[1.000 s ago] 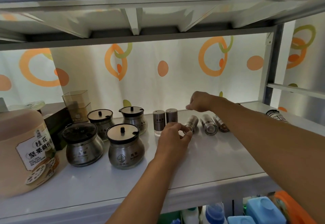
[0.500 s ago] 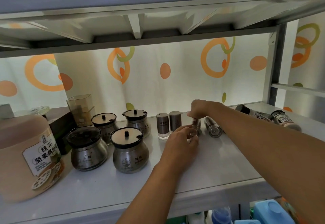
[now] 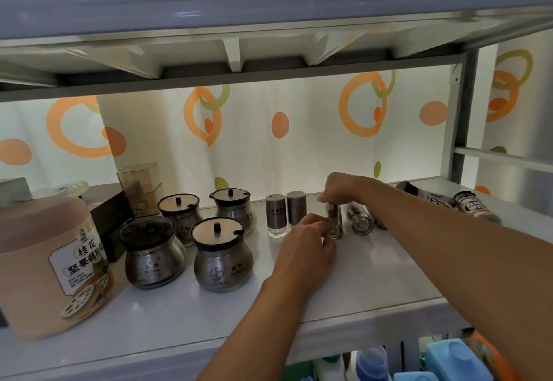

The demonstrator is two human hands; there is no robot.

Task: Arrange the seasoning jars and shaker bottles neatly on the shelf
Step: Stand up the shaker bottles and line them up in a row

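Several round steel seasoning jars with dark lids stand at the left-middle of the white shelf. Two grey shaker bottles stand upright behind them. A third shaker bottle is tilted up; my right hand pinches its top and my left hand grips its base. Beside it another shaker bottle lies on its side, partly behind my right forearm. Two labelled bottles lie at the far right.
A large pinkish tub with a printed label stands at the left front. Behind it are a dark box and a clear square container. Plastic bottles sit on the level below. The upper shelf hangs low overhead.
The shaker bottle that lay on its side has been tipped up between both hands. The camera view has shifted, bringing the two lying bottles at the far right into sight.
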